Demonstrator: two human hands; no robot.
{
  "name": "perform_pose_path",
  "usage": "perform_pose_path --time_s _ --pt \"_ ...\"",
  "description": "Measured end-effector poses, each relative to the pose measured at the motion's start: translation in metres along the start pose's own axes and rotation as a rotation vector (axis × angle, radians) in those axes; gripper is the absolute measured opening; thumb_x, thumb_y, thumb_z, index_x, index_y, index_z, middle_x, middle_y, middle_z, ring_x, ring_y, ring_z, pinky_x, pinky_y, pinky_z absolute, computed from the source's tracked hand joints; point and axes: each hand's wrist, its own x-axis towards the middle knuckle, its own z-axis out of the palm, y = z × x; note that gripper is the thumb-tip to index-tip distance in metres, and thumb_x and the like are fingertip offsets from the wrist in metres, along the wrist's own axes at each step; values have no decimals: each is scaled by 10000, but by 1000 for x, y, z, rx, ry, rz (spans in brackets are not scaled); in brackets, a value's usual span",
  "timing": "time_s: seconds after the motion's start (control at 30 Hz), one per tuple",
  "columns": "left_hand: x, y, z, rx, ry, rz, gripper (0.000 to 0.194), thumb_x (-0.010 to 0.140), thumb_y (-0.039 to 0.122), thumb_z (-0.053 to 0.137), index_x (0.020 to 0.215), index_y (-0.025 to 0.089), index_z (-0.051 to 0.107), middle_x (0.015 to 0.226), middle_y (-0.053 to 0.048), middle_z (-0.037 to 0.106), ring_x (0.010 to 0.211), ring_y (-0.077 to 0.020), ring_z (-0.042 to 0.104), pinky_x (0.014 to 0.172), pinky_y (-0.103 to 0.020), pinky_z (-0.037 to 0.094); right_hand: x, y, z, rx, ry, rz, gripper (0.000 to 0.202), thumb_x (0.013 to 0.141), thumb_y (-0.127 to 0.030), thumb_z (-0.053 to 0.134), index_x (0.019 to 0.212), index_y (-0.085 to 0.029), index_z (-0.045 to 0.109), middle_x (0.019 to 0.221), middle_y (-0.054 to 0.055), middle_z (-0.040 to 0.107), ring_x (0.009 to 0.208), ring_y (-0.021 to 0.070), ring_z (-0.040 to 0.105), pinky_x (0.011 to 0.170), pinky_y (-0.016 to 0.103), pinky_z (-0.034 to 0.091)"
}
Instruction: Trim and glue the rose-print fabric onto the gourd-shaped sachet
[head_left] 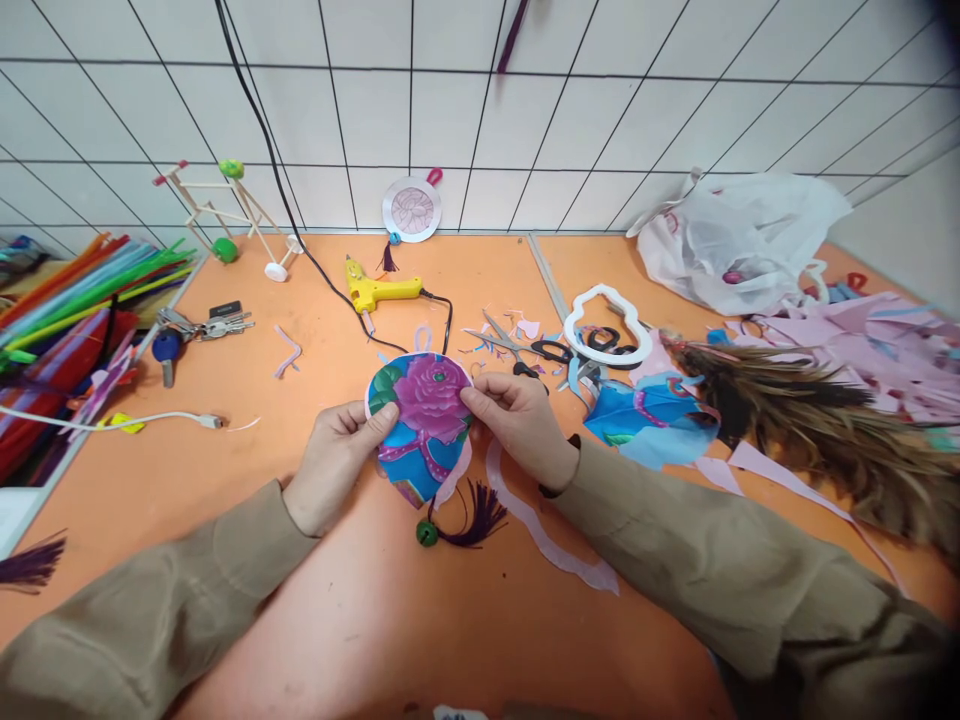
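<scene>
Between my two hands is a flower-print fabric ornament (431, 400), blue with a large purple-pink rose and green leaves. My left hand (337, 450) pinches its left edge, thumb on the front. On the upper right edge, my right hand (517, 415) pinches it between thumb and fingers. A pale loop (424, 338) sticks up from its top. Below it hang a green bell (427, 533) and a dark purple tassel (480, 515). Part of a pink scalloped piece shows behind its lower right side. A curved pale pink strip (540, 530) lies under my right forearm.
Behind the ornament lie a yellow glue gun (382, 288) with its cord, scissors (506, 338) among scraps, and a white gourd-shaped frame (607, 322). Feathers (810, 420), cloth offcuts and a plastic bag (742, 240) crowd the right. Keys (214, 322), a white cable (150, 420) and pipe cleaners (75, 300) lie left.
</scene>
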Motion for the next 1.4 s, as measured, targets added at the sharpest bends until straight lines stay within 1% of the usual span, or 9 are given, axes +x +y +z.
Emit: perform_pose_path --time_s 0.13,0.37,0.53,0.63,0.73,0.8,1.0,1.13,1.4 --pt "1 0 -1 26 -41 -27 390 753 478 760 570 145 669 525 -25 611 479 -126 516 510 -265 427 0 0 -1 9 5 -6 364 771 -484 669 610 -186 537 476 -35 528 418 104 516 436 235 377" --pt "3 3 3 -52 56 -25 325 688 431 820 607 136 712 551 -48 670 494 -156 586 520 -284 478 -1 -4 -1 120 -130 22 419 819 -540 626 629 -173 553 544 -7 580 472 96 500 474 244 382" --pt "4 6 5 -91 91 2 308 689 418 823 657 125 734 612 -71 722 518 -170 622 537 -293 501 -5 -5 4 92 -196 43 275 746 -402 728 764 -167 586 691 0 593 620 118 549 593 265 452" --pt "6 6 3 -98 111 26 308 693 423 820 681 124 747 632 -73 732 527 -163 622 544 -284 496 -8 -2 5 -10 -84 -29 226 766 -327 691 907 -180 593 732 -4 579 626 118 537 589 264 443" --pt "9 4 0 -73 126 54 316 714 434 802 663 128 742 587 -61 709 487 -151 594 504 -273 470 -10 -1 5 -77 65 -107 316 779 -304 670 1057 -195 565 790 -3 578 637 116 534 594 265 443" --pt "10 4 -1 -57 122 66 329 725 449 789 651 133 734 571 -57 698 470 -152 585 483 -275 460 -10 -2 5 -36 52 -79 350 784 -343 677 1076 -191 558 837 16 598 687 128 570 624 273 469" --pt "6 11 4 14 106 132 335 719 455 794 597 160 692 517 -31 654 459 -153 571 450 -267 437 -12 -5 13 186 -191 89 353 718 -462 775 817 -186 578 782 23 664 738 163 636 722 325 542" --pt "5 15 6 45 92 148 355 739 455 776 556 175 658 496 -17 622 458 -149 562 457 -266 430 -15 -5 17 237 -210 114 349 699 -420 788 676 -195 521 691 -1 652 659 155 625 697 336 541" --pt "11 14 1 99 103 176 379 745 481 755 575 152 673 501 -13 601 440 -109 489 464 -245 396 -13 -6 13 156 -169 71 270 740 -359 725 661 -188 532 626 -29 554 576 115 532 592 273 459"
